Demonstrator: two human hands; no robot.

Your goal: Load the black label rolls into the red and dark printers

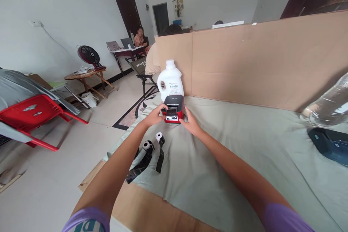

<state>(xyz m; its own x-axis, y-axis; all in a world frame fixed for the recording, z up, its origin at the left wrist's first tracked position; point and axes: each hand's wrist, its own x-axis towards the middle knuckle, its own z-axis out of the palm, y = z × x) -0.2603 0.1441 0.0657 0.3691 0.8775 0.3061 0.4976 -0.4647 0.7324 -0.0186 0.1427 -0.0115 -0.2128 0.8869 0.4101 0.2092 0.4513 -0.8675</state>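
Note:
A small red and black label printer (175, 100) stands on the cloth-covered table, with a shiny black strip (171, 113) showing at its front. My left hand (154, 116) grips the printer's left side, its fingertips close to the strip. On the opposite side, my right hand (191, 121) holds the printer with its fingers along the right wall. Two small rolls lie nearer to me on the left: a white-cored roll (160, 137) with a black tail, and another roll (147, 145) with a longer black tail. Directly behind the printer is a white jug (170, 79) with a handle.
A cardboard panel (231, 65) stands along the table's back. At the right are a plastic-wrapped bundle (326, 103) and a dark blue object (330, 143). A red chair (35, 116) and a fan (91, 56) on a wooden stool are at left. Someone sits at a far desk.

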